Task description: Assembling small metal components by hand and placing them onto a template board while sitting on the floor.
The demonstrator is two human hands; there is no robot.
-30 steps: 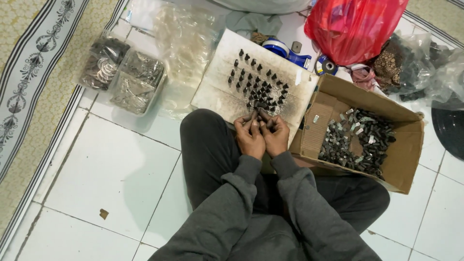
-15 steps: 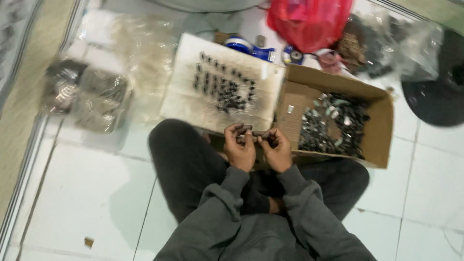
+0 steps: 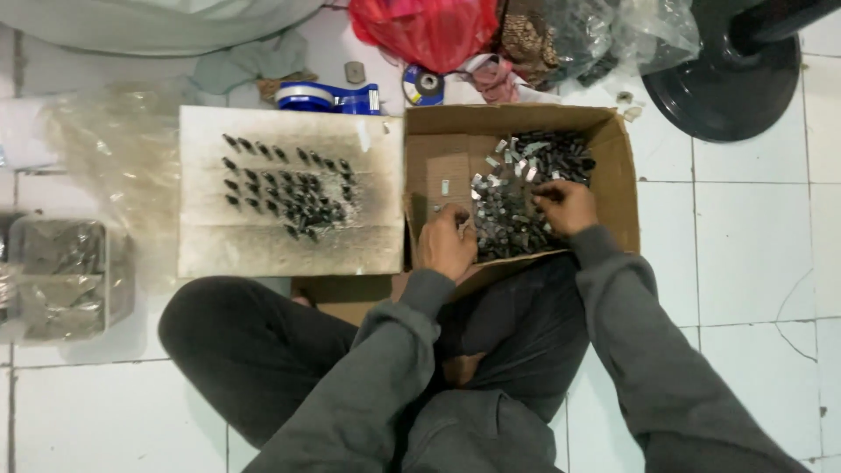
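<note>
I sit cross-legged on a white tiled floor. Both hands reach into an open cardboard box (image 3: 613, 158) that holds a heap of small dark and silvery metal parts (image 3: 517, 197). My left hand (image 3: 445, 243) rests at the heap's left edge, fingers curled down among the parts. My right hand (image 3: 565, 204) lies on the heap's right side, fingers bent into the pieces. What either hand grips is hidden. Left of the box lies a white board (image 3: 263, 241) with several small dark parts (image 3: 293, 188) standing in rows.
A red plastic bag (image 3: 425, 31), a blue tape dispenser (image 3: 328, 96) and clear bags lie behind the box. A black round stand base (image 3: 723, 79) sits at the upper right. Clear containers of metal parts (image 3: 61, 276) are at the left.
My hands left my lap, where they were held together, and went forward into the cardboard box. The view shifted right, so the board and box now lie more central.
</note>
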